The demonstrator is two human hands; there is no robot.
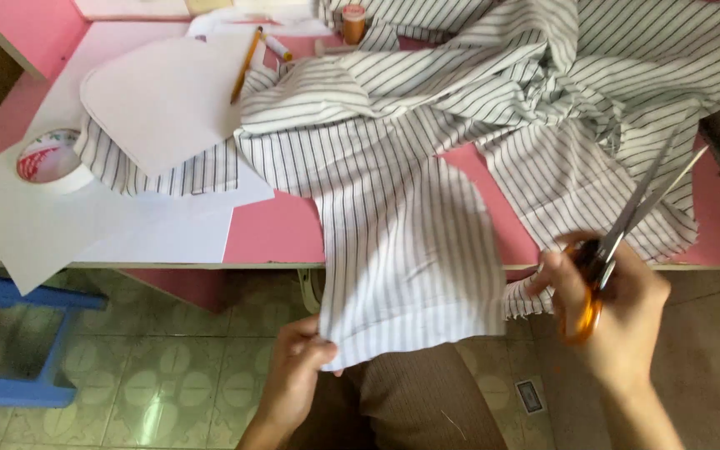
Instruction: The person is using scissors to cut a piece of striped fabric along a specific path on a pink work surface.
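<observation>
Striped fabric [427,158] is sprawling across the pink counter [277,229], one flap hanging over the front edge toward the person's lap. White paper sheets [127,225] are lying at the left, with a rounded paper pattern [164,100] resting on a striped piece. The left hand [297,367] is pinching the flap's lower corner, its grip closed on the cloth. The right hand [618,317] is gripping orange-handled scissors [614,242], blades slightly parted and pointing up over the fabric. A tape roll [50,158] is sitting far left, a pencil [246,65] and an orange thread spool [353,23] near the back.
</observation>
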